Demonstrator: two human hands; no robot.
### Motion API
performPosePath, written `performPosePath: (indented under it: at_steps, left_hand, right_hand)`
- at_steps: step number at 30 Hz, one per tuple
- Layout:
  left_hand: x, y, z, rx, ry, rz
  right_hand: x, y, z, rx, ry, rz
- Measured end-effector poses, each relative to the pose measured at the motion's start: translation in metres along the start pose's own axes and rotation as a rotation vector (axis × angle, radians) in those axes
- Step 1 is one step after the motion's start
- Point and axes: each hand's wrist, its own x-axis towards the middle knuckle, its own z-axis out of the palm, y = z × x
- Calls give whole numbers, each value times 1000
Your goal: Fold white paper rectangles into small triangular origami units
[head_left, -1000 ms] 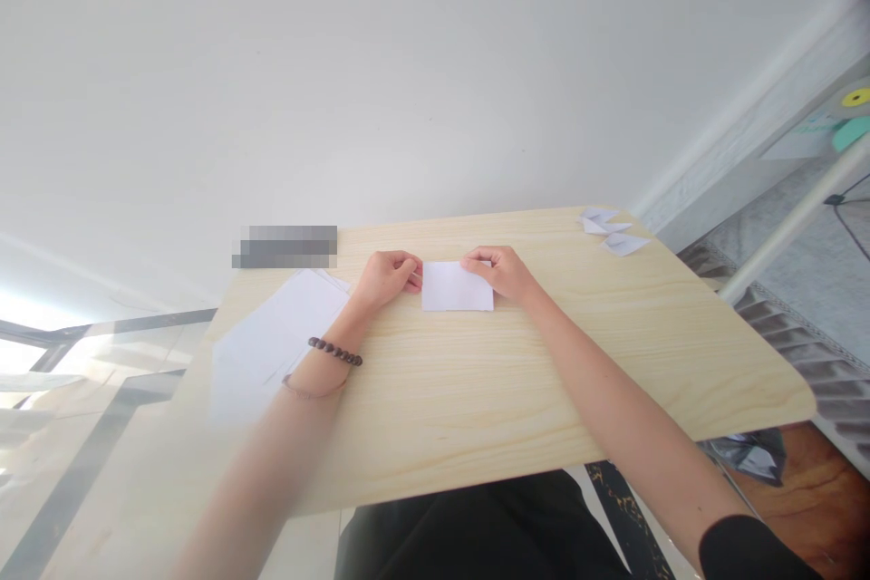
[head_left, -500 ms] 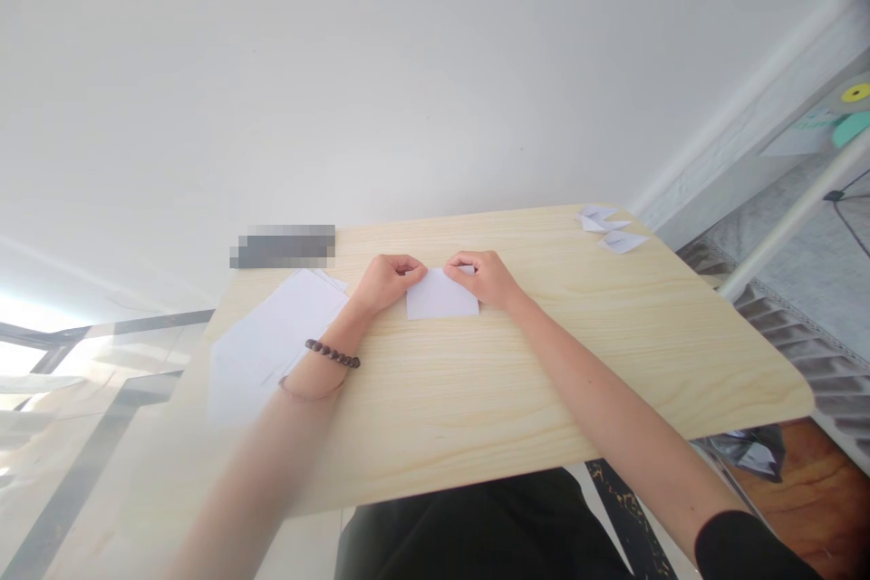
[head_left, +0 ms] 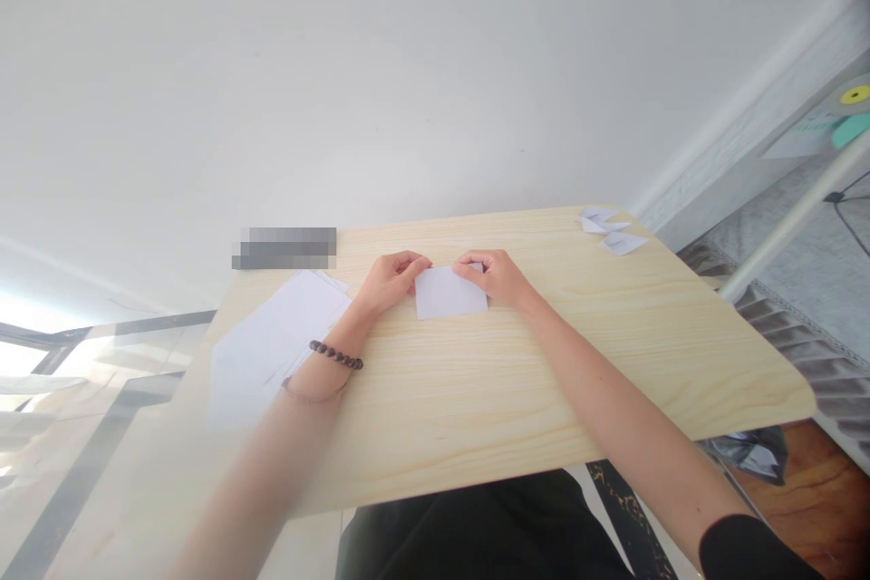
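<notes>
A small white rectangle of paper (head_left: 451,295) lies between my hands on the light wooden table (head_left: 476,399); whether it is folded I cannot tell for certain. My left hand (head_left: 398,279) pinches its far left corner between thumb and fingers. At the far right corner, my right hand (head_left: 495,275) grips the same paper, thumb on top and fingers curled behind. The far edge is partly hidden by my fingertips. A beaded bracelet (head_left: 336,354) circles my left wrist.
Left of my left arm lies a stack of white paper sheets (head_left: 272,335). A blurred-out dark object (head_left: 285,249) sits at the table's back left. Several folded white paper pieces (head_left: 622,243) rest at the back right corner. Behind the table rises a white wall (head_left: 421,91).
The paper has shifted slightly to the right and tilted a little. My right hand has moved a bit to the right with it; my left hand is nearly still.
</notes>
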Motion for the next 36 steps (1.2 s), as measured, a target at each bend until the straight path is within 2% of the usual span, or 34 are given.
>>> performPosePath:
  at_steps: [4, 7, 13, 20, 25, 30, 36]
  left_hand:
    - [-1, -1, 0, 98, -16, 49]
    - [0, -4, -2, 147, 1, 51]
    - [3, -7, -6, 174, 38, 26]
    - [5, -11, -8, 104, 71, 24]
    - [5, -10, -6, 147, 58, 46]
    - [3, -7, -4, 162, 31, 61]
    - [0, -2, -1, 195, 24, 35]
  right_hand:
    - [0, -6, 13, -8, 26, -49]
    - [1, -6, 13, -18, -4, -65]
    - [2, 4, -3, -36, -36, -39]
    - [1, 17, -19, 15, 70, 64]
    - [1, 7, -6, 32, 5, 3]
    - [1, 1, 8, -61, 0, -58]
    - [2, -3, 17, -33, 9, -157]
